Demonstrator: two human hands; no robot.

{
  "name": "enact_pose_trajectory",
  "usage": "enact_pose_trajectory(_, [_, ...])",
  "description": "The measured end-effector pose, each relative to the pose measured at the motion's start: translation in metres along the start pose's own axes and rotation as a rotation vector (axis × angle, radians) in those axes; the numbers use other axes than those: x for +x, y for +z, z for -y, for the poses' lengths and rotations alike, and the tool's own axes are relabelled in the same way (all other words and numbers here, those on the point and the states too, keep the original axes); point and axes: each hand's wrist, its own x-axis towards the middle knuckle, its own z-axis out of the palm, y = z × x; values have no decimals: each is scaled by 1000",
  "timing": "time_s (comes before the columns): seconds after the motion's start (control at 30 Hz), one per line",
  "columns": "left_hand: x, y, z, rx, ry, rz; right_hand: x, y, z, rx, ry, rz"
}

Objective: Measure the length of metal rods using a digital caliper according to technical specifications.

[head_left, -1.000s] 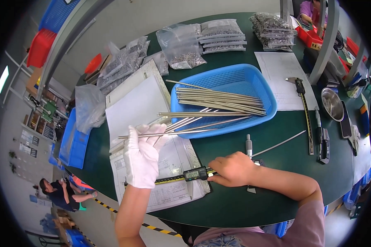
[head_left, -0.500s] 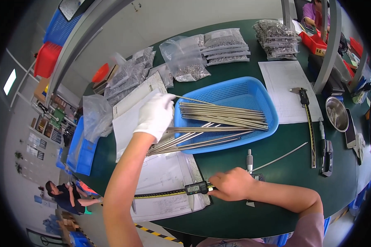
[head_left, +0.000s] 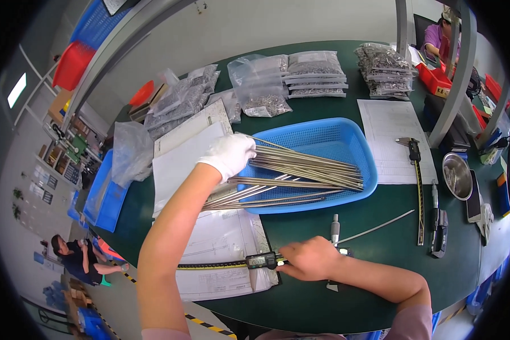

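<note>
My left hand (head_left: 228, 157), in a white glove, is closed at the left ends of a bundle of thin metal rods (head_left: 306, 164). The fingertips are partly hidden, so how many rods they grip cannot be made out. Most of the rods lie in a blue perforated basket (head_left: 370, 170); several stick out over its left side. Below the basket, my bare right hand (head_left: 311, 259) is closed on the slider of a long digital caliper (head_left: 262, 260). Its beam stretches left across printed drawing sheets (head_left: 221, 288). Just behind that hand stands a micrometer (head_left: 335, 228), partly hidden.
A thin pale strip (head_left: 377, 228) lies beside the micrometer. To the right are another caliper (head_left: 415, 152), a second micrometer (head_left: 438, 232), a metal bowl (head_left: 458, 175) and a phone (head_left: 474, 198). Bags of small metal parts (head_left: 314, 71) line the back. Shelf posts (head_left: 456, 85) rise at right.
My left hand has moved right, closer onto the rod ends at the basket's left side. My right hand stays on the caliper. The whole view has shifted slightly.
</note>
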Motion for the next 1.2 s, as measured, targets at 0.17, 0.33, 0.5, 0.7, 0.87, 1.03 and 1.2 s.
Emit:
enact_pose_trajectory(0.17, [-10, -17, -26, -1321, -277, -72, 1, -6, -2, 3, 51, 68])
enact_pose_trajectory(0.33, [-2, -8, -65, -1862, -190, -220, 7, -6, 5, -21, 17, 59])
enact_pose_trajectory(0.5, [15, 23, -90, -1586, -272, -368, 10, 3, 9, -27, -49, 24])
enact_pose_trajectory(0.7, [-76, -29, -72, -1879, -349, -547, 5, -3, 11, -36, 39, -37])
enact_pose_trajectory(0.87, [-226, -22, -46, -2269, -604, -759, 8, -9, 10, -46, 68, 11])
enact_pose_trajectory(1.03, [-333, 47, -94, -2363, -1069, -1181, 2, -9, 11, 0, 73, -49])
enact_pose_trajectory(1.2, [-346, 68, -122, -2673, -1120, -1294, 4, -8, 8, -19, 85, -143])
